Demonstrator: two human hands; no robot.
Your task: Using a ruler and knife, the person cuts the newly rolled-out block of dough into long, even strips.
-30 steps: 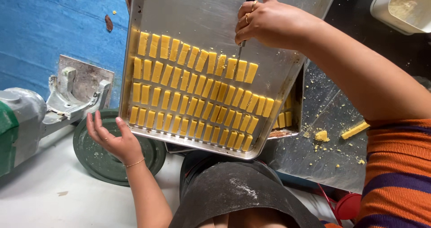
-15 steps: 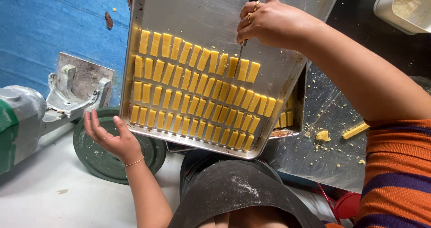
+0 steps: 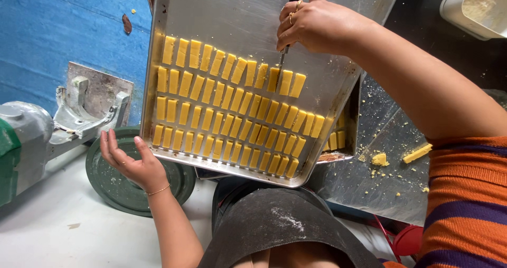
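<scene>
So the right hand (image 3: 317, 22) is wrapped tight around a dark-handled knife (image 3: 288, 25), its thin blade tip touching the top row of yellow dough sticks (image 3: 227, 107) on the metal tray (image 3: 237, 14). The left hand (image 3: 129, 160) is spread open with nothing in it, fingers curled up just under the tray's lower left corner, above a round green lid (image 3: 113, 186). Best way to handle this, I'd say: keep that tray steady from below, nudge each stick with the blade tip only, and keep the rows snug without squashing the soft pieces.
</scene>
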